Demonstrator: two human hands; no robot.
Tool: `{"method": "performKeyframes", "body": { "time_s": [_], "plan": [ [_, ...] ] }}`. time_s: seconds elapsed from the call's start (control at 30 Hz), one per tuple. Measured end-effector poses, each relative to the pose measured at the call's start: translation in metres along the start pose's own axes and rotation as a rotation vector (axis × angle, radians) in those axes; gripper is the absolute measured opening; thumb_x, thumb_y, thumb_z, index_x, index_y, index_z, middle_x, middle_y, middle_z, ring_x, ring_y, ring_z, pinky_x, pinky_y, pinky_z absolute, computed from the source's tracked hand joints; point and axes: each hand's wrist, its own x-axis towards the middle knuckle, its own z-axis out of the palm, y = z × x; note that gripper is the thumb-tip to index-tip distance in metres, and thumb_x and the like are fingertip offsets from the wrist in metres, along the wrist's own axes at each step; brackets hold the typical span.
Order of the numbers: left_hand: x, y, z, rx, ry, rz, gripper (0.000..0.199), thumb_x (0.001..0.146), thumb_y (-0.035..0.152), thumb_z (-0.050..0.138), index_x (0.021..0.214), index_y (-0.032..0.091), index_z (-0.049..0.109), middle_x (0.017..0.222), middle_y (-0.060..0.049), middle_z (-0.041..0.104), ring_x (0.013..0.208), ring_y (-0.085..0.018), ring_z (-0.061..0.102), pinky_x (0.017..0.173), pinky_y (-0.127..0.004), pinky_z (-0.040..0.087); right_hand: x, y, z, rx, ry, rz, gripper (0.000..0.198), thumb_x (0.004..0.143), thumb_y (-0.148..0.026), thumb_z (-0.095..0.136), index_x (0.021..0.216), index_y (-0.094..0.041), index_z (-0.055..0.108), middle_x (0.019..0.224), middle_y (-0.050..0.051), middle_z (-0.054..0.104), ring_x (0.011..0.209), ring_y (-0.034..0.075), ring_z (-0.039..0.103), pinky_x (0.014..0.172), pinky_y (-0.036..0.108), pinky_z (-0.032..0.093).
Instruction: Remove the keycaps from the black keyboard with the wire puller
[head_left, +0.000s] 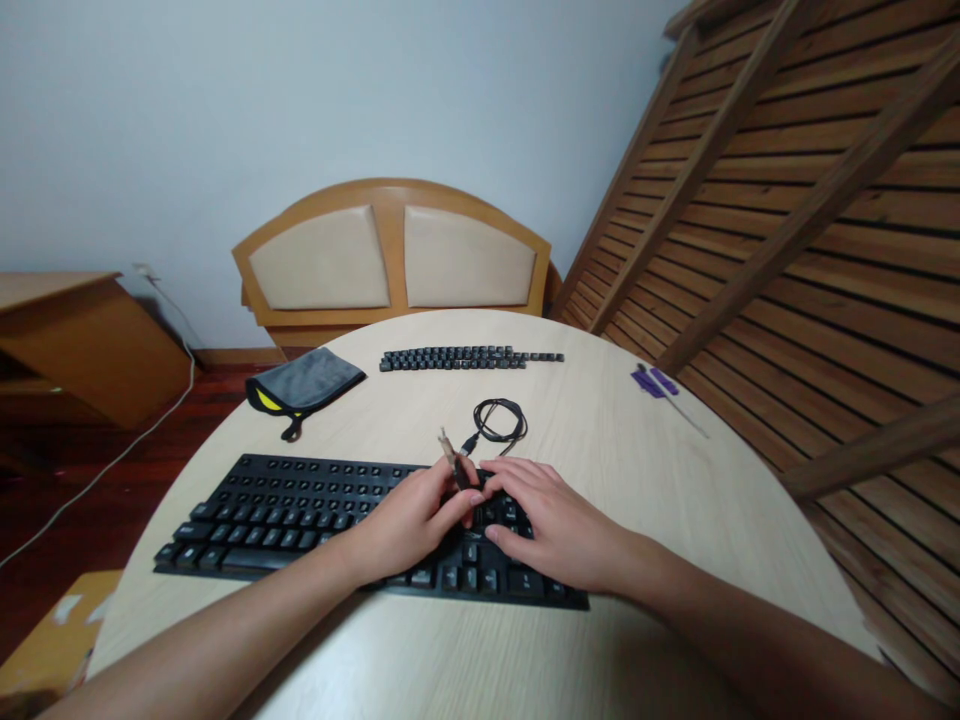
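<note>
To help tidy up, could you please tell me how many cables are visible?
2: a black cable coiled on the table beyond the keyboard and a white cable at left, running from the wall. Others may be hidden.

Nothing readable in here, tbh. The keyboard (300, 515) has pale marks on a bunch of its fitted keycaps (470, 578), both at the left end and down toward the right, but they're way too small and blurry to make out as letters or numbers. Same deal with the loose keycaps (450, 358) lined up farther back: just pale specks, can't read a single character.
</note>
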Motion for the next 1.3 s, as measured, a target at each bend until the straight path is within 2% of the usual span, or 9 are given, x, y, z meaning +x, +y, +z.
{"method": "performKeyframes", "body": {
  "time_s": [0.27,0.43,0.57,0.77,1.17,1.3],
  "plan": [
    [0.0,0.004,-0.002,0.134,-0.046,-0.002,0.014,0.097,0.03,0.047,0.099,0.018,0.053,0.082,-0.003,0.064,0.076,-0.018,0.06,0.072,-0.029,0.046,0.001,-0.001,0.001,0.027,0.041,-0.002,0.019,0.086,-0.03,0.062,0.103,-0.023,0.062,0.135,0.009,0.056,0.13,0.025,0.045,0.107,0.048,0.035],
    [-0.001,0.007,-0.002,0.143,-0.057,0.013,0.015,0.097,0.031,0.045,0.099,0.019,0.053,0.074,0.0,0.062,0.068,-0.017,0.059,0.068,-0.027,0.045,0.003,-0.003,0.005,0.056,0.13,-0.013,0.006,0.085,-0.025,0.064,0.089,-0.022,0.066,0.122,0.008,0.063,0.119,0.025,0.052,0.1,0.045,0.042],
    [-0.002,0.006,-0.001,0.093,-0.061,-0.017,0.018,0.1,0.033,0.037,0.1,0.02,0.049,0.065,0.003,0.056,0.06,-0.015,0.056,0.065,-0.026,0.044,0.003,-0.002,0.007,0.05,0.188,-0.045,0.006,0.084,-0.025,0.067,0.088,-0.022,0.069,0.109,0.006,0.064,0.108,0.023,0.055,0.094,0.04,0.045],
    [-0.001,0.007,-0.001,-0.049,-0.106,-0.033,0.021,0.102,0.033,0.029,0.101,0.019,0.044,0.068,0.002,0.059,0.066,-0.015,0.058,0.072,-0.028,0.045,0.005,0.001,0.007,0.05,0.18,-0.081,0.006,0.084,-0.025,0.067,0.088,-0.021,0.07,0.089,0.005,0.067,0.099,0.022,0.058,0.088,0.038,0.048],
    [-0.001,0.006,-0.001,-0.076,-0.112,-0.035,0.024,0.102,0.037,0.027,0.101,0.019,0.043,0.068,0.002,0.059,0.067,-0.015,0.056,0.074,-0.029,0.044,0.003,0.005,0.011,0.043,0.194,-0.091,0.01,0.085,-0.025,0.065,0.09,-0.019,0.072,0.097,0.008,0.071,0.102,0.022,0.063,0.088,0.035,0.05],
    [-0.001,0.005,-0.002,-0.161,-0.025,-0.029,0.024,0.103,0.038,0.027,0.101,0.02,0.042,0.064,0.005,0.054,0.064,-0.014,0.052,0.072,-0.029,0.043,0.003,0.001,0.004,0.091,0.208,-0.043,0.011,0.087,-0.027,0.065,0.092,-0.019,0.071,0.092,0.006,0.07,0.09,0.019,0.065,0.082,0.032,0.051]
  ]
}}
